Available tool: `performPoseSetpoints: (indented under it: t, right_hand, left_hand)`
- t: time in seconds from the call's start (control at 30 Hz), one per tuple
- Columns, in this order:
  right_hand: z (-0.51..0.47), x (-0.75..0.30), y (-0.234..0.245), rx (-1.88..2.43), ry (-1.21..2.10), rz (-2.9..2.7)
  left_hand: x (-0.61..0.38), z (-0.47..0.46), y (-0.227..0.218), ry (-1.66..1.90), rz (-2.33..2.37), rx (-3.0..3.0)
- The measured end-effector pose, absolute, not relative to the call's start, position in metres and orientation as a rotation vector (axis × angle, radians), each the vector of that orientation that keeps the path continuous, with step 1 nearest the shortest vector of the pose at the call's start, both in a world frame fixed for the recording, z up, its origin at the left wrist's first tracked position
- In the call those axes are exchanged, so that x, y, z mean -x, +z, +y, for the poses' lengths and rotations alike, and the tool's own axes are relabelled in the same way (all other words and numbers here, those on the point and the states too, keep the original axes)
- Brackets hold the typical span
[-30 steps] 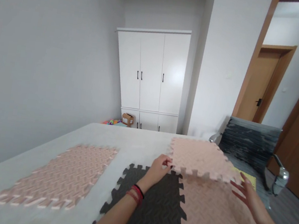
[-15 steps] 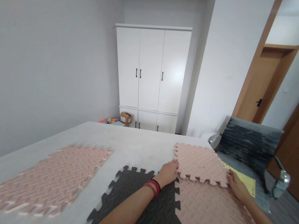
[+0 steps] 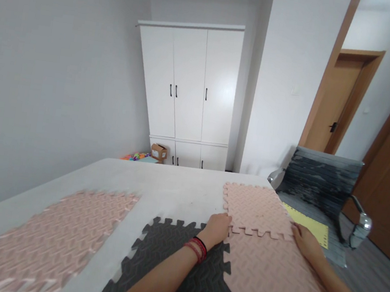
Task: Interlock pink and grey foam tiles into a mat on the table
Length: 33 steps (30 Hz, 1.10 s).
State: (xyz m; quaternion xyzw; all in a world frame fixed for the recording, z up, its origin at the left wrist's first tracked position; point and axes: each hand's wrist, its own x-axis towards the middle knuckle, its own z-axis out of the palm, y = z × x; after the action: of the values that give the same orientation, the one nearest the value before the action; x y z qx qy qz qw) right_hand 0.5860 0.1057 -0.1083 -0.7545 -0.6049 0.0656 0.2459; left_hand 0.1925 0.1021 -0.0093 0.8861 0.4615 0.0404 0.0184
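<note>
Two pink foam mat tiles meet at a toothed seam on the right of the table: a far tile [image 3: 255,206] and a near tile [image 3: 278,276]. My left hand [image 3: 218,227], with a red and black bracelet at its wrist, is closed at the left end of that seam, its fingertips partly hidden. At the seam's right end, my right hand [image 3: 305,238] grips the tile edge with bent fingers, its thumb not clearly visible. A black foam mat tile [image 3: 166,252] lies under my left forearm, beside the near pink tile.
Another pink foam tile [image 3: 58,228] lies apart on the left of the white table [image 3: 171,186]. Beyond the right edge stands a dark chair [image 3: 319,181] with a yellow tile [image 3: 309,224] on its seat. A white cabinet [image 3: 189,78] and a cardboard box [image 3: 158,152] are behind.
The far pink tile's teeth, raised over the near tile before, now sit down in the seam nearly flush. Both hands stay at the seam's ends. The view has shifted slightly.
</note>
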Motion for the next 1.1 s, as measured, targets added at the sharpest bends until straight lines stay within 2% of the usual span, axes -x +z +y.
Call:
performPoseSetpoints:
  t: [0.4,1.1]
  right_hand:
    - [0.104,-0.588,-0.112,2.098,0.135,-1.661]
    - [0.107,-0.584,-0.116,2.137,0.163,-1.624]
  left_hand:
    - [-0.215,0.061,-0.012,0.201,1.277,-2.96]
    - [-0.248,0.056,-0.003,-0.15,1.322,-2.987]
